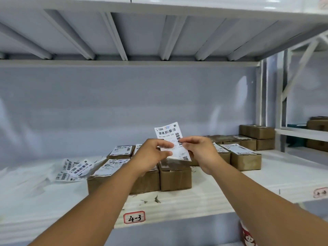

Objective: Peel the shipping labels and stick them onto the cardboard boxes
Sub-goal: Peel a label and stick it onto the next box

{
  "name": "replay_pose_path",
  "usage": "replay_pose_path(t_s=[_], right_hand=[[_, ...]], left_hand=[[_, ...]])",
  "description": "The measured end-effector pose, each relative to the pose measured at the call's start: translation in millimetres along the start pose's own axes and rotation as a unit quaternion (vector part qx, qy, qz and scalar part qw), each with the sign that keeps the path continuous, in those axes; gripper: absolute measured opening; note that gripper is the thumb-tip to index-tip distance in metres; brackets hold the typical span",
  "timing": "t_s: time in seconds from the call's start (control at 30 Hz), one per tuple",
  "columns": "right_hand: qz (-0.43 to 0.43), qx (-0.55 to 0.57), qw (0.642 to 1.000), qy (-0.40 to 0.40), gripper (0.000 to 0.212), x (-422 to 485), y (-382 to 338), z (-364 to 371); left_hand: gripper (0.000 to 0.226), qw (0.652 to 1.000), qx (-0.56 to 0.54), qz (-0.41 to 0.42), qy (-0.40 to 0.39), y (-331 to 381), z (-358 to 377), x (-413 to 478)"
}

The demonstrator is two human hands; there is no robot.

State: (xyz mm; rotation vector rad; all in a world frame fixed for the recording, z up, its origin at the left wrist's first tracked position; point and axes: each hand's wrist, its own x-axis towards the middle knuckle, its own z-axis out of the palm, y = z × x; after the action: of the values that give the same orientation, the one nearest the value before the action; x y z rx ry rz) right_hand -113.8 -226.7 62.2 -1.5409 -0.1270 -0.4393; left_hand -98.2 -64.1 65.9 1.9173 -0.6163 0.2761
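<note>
Left hand (152, 154): forearm extended from lower left, hand raised over the boxes; thumb and forefinger pinched on the left edge of the label, remaining fingers curled.
Right hand (200, 151): forearm extended from lower right, back of hand toward the camera; fingertips closed on the right edge of the label, level with the left hand.
Shipping label (170, 137): held in the air between both hands, upright, top leaning slightly left, printed face with barcodes toward the camera; apart from the boxes below.
Unlabelled box (175, 176): directly below the held label, top bare, touching its left neighbour.
Labelled boxes (106, 174): grouped on the shelf to the left and behind, white labels on their tops; one more to the right (245, 159).
Rear boxes (257, 132): stacked two high at back right, near the upright post.
Loose labels (76, 169): overlapping pile on the shelf, just left of the box group.
Shelf (221, 189): white, scuffed, scraps near the front edge.
Shelf tag (134, 217): red-bordered, marked "4-3", on the front lip.
Upper shelf (142, 32): ribbed grey underside overhead.
Back panel (106, 103): plain pale grey.
Adjacent rack (301, 132): to the right, more brown boxes on it.
</note>
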Motion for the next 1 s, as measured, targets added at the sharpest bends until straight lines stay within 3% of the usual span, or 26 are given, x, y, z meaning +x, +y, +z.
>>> replay_pose_path(t_s=[0.2,0.37,0.47,0.73,1.0], right_hand=[[0.016,-0.002,1.0,0.011,0.014,20,30,2],[0.008,0.049,0.999,0.021,0.02,25,49,3],[0.013,0.086,0.996,0.006,0.017,24,54,2],[-0.024,0.034,0.999,-0.023,0.019,15,57,0],[-0.008,0.047,0.999,-0.025,0.022,12,57,-1]], left_hand=[[0.023,0.999,0.015,-0.03,-0.031,-22,-5,19],[0.027,0.991,-0.064,-0.08,-0.087,-33,-5,23],[0.03,0.99,-0.033,-0.069,-0.115,-34,-4,23],[0.041,0.99,-0.033,-0.07,-0.121,-32,-4,20],[0.05,0.989,-0.015,-0.059,-0.133,-31,-4,17]])
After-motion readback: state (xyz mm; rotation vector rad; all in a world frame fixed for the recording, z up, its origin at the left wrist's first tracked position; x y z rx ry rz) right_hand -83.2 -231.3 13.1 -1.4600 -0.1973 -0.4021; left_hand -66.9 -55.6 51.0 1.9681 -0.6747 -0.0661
